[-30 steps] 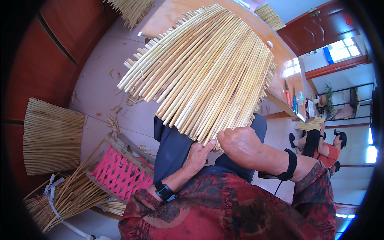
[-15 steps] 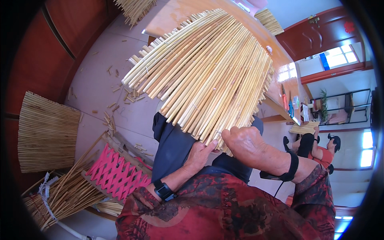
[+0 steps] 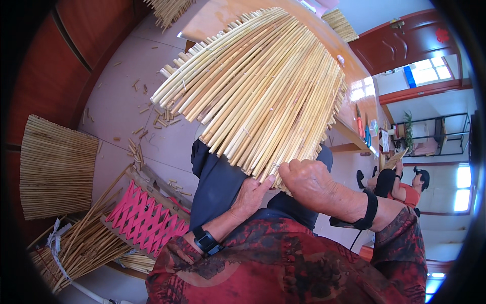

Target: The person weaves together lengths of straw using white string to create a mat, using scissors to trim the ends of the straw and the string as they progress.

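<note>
A large mat of pale reed stalks (image 3: 258,86), laid side by side and tied with thin thread, slopes from the table down to my lap. My left hand (image 3: 250,196) grips its near edge, the thumb on top of the stalk ends and the fingers underneath. Close beside it, my right hand (image 3: 310,183) is closed in a pinch at the near right edge. Whatever lies in its fingers is hidden.
The shiny table (image 3: 368,96) bears red and blue-handled tools (image 3: 367,133). Cut stalk pieces (image 3: 161,120) litter the floor at left. A second mat (image 3: 58,169), a bundle of reeds (image 3: 83,248) and a pink-laced seat (image 3: 147,218) stand left. Another person (image 3: 405,192) sits at right.
The mat and surroundings have shifted very slightly in view. Both hands keep their hold at the near edge. At right, the other person's mat has tilted up.
</note>
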Demonstrator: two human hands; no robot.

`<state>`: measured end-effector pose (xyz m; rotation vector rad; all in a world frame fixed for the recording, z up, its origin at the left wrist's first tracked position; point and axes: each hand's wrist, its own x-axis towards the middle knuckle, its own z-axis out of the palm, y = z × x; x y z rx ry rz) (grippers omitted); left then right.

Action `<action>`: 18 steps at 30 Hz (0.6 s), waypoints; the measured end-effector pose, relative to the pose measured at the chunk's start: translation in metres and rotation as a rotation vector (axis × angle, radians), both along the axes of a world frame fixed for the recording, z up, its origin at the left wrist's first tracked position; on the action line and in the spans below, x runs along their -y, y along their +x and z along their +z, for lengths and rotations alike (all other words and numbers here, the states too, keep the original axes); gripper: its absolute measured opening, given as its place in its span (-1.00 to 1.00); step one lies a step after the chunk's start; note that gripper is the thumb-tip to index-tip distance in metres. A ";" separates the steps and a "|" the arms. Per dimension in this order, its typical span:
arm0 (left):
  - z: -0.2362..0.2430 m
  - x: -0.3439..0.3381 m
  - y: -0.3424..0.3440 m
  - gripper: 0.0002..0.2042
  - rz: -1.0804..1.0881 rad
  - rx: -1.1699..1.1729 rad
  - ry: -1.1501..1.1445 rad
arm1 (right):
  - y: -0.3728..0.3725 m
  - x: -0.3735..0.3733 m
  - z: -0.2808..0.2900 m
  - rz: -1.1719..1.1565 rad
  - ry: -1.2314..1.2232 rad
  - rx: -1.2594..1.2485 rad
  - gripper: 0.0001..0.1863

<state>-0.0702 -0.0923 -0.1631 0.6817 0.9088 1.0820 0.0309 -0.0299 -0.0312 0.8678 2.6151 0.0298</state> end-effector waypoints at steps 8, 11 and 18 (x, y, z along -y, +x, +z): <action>-0.003 0.001 0.002 -0.66 0.002 -0.012 0.024 | 0.003 -0.003 -0.001 0.047 0.009 0.020 -0.92; -0.008 0.001 0.005 -0.66 0.002 -0.045 0.057 | 0.004 -0.004 -0.001 0.056 -0.002 0.017 -0.92; -0.006 0.000 0.003 -0.67 0.005 -0.060 0.074 | 0.004 -0.005 -0.003 0.055 0.003 0.022 -0.91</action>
